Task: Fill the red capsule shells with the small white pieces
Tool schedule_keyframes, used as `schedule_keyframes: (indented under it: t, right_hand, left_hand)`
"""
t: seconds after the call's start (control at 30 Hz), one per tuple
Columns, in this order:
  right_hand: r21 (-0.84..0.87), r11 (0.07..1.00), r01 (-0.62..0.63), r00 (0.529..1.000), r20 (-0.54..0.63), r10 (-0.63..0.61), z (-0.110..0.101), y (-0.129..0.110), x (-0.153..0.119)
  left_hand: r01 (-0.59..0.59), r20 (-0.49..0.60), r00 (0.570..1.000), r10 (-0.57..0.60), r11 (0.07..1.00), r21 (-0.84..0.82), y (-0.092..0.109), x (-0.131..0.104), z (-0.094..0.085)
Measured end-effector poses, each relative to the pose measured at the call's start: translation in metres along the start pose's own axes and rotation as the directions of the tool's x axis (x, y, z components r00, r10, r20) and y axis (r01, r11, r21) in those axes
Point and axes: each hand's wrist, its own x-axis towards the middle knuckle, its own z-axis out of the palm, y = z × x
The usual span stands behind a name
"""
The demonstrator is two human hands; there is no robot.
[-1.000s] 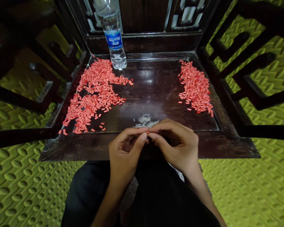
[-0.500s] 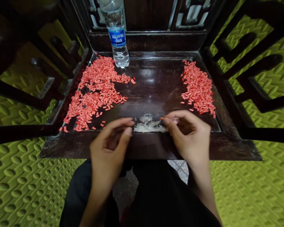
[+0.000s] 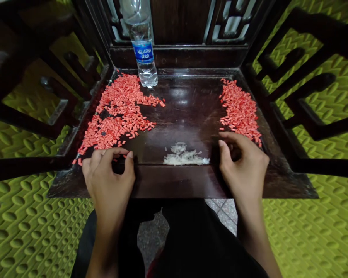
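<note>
My left hand (image 3: 108, 175) is at the near edge of the large heap of small red tube pieces (image 3: 118, 116). Its thumb and index finger curve around a few loose pieces, with a small gap between the tips, and I see nothing gripped. On the other side, my right hand (image 3: 243, 162) hovers by the near end of the smaller red heap (image 3: 240, 108). Thumb and index finger are apart there, with no piece visible between them; the other fingers are partly hidden. Between the hands lies a little pile of whitish translucent slivers (image 3: 182, 155).
The pieces lie on a dark wooden seat (image 3: 185, 116) with a raised front edge. A water bottle (image 3: 146, 69) with a blue label stands at the back left. Carved wooden armrests (image 3: 313, 88) flank both sides, with yellow-green textured padding (image 3: 321, 227) beyond.
My left hand has moved left, from the white pile to the loose red pieces. My right hand has moved right; the red piece at its fingertips no longer shows there.
</note>
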Motion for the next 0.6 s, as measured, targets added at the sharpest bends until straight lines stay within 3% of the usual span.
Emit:
schedule_keyframes:
  t: [0.23,0.6]
  right_hand:
    - [-0.014,0.987,0.16,0.969,0.195,-0.154,0.003,0.0,0.001]
    - [-0.114,0.988,0.099,0.973,0.219,-0.072,0.011,0.006,0.0]
  left_hand:
    - [0.066,0.01,0.998,-0.068,0.99,0.128,0.003,0.003,0.008]
    - [0.065,0.031,0.997,-0.074,0.968,0.242,0.007,0.0,0.006]
